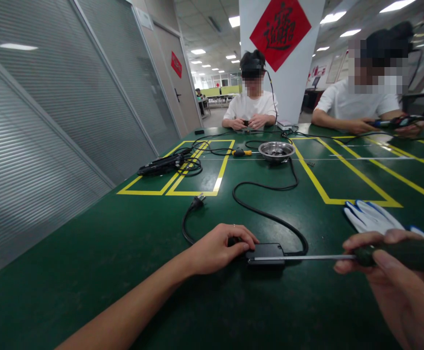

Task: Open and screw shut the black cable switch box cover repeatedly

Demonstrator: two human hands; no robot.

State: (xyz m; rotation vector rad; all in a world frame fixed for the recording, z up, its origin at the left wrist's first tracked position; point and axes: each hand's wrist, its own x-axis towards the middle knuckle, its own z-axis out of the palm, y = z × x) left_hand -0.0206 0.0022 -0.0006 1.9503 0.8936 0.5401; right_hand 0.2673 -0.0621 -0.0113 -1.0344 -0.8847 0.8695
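Note:
A flat black box (268, 253) with black cables lies on the green table (131, 253). My left hand (222, 248) is closed at the box's left end, its thumb and fingers pinching the end and cable there. My right hand (390, 272), at the lower right, is wrapped round the dark green handle of a screwdriver (317, 257). The long metal shaft points left across the front of the box, its tip near the box's left front corner. Whether the tip touches the box I cannot tell.
A plug (198, 201) lies behind my left hand. Farther back are a metal bowl (276, 151), a yellow-black screwdriver (241, 153) and a cable bundle (164, 164). White gloves (372, 216) lie behind my right hand. Two people sit across the table.

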